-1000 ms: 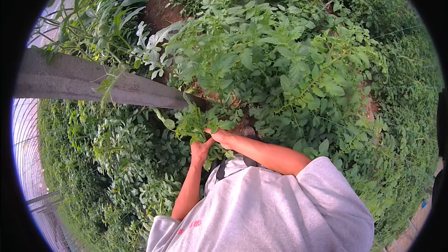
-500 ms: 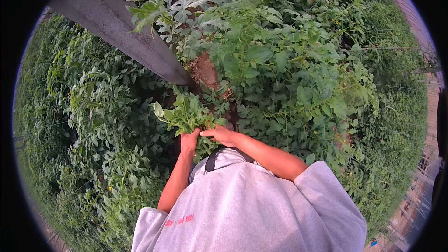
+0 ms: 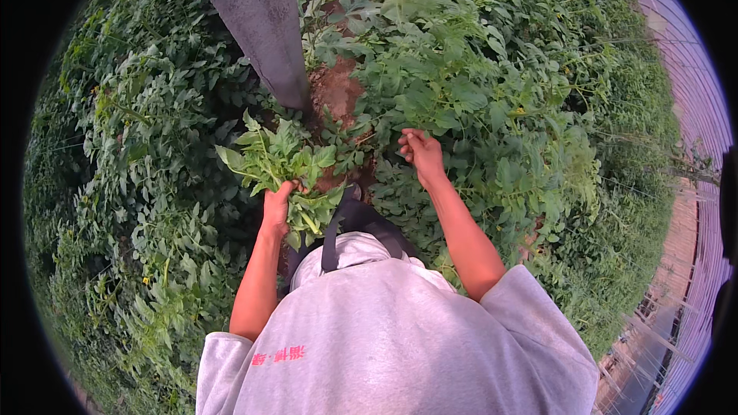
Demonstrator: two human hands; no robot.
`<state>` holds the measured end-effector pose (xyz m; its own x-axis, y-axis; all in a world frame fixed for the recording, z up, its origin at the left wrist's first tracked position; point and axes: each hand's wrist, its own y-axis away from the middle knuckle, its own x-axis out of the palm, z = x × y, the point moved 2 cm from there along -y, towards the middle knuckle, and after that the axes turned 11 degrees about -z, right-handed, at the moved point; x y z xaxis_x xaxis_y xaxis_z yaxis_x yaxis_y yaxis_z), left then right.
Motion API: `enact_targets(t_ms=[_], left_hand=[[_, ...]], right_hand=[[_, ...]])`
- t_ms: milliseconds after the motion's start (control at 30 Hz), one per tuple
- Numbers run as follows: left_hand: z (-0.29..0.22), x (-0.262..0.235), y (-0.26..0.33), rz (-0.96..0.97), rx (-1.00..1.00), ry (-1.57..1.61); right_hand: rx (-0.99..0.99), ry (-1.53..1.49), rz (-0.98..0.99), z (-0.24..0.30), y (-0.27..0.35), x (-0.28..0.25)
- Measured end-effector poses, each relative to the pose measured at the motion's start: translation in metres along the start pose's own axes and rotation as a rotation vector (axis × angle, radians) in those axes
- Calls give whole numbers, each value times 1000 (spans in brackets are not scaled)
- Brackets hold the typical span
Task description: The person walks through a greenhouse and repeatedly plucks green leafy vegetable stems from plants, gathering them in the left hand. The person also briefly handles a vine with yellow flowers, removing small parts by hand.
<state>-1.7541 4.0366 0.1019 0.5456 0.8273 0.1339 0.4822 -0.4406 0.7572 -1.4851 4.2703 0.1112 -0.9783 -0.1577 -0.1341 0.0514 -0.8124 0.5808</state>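
Observation:
A bunch of cut green shoots with jagged leaves, like tomato side shoots (image 3: 284, 146), is gripped by my left hand (image 3: 278, 204). Its fingers wrap round the stems, and one thick pale stem end points down toward my waist. Out to the right, my right hand (image 3: 423, 155) is raised in front of the leafy tomato plants (image 3: 461, 100). Its fingers are curled toward the thumb; whether anything small is between them I cannot make out.
A grey concrete post (image 3: 273, 38) slants down into the ground ahead. Reddish bare soil (image 3: 336, 92) runs beside it between dense plant rows. Foliage (image 3: 146, 184) crowds my left side. Wires cross the plants at right, near a ribbed greenhouse wall (image 3: 692, 92).
My hands were together at the bunch and have parted. The right hand has moved up and right to the plants. The left hand has shifted left with the shoots.

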Motion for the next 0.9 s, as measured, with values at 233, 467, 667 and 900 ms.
enact_targets(t_ms=[233,467,667,900], left_hand=[[-17,-66,5,-69,-8,22],[7,-115,8,-208,-56,5],[33,-140,2,-215,-92,33],[45,-149,-13,-249,-133,23]], right_hand=[[47,-617,-119,51,-174,-76],[-47,-392,3,76,-241,-90],[-80,-348,43,75,-253,-95],[-130,-433,100,53,-255,-113]])
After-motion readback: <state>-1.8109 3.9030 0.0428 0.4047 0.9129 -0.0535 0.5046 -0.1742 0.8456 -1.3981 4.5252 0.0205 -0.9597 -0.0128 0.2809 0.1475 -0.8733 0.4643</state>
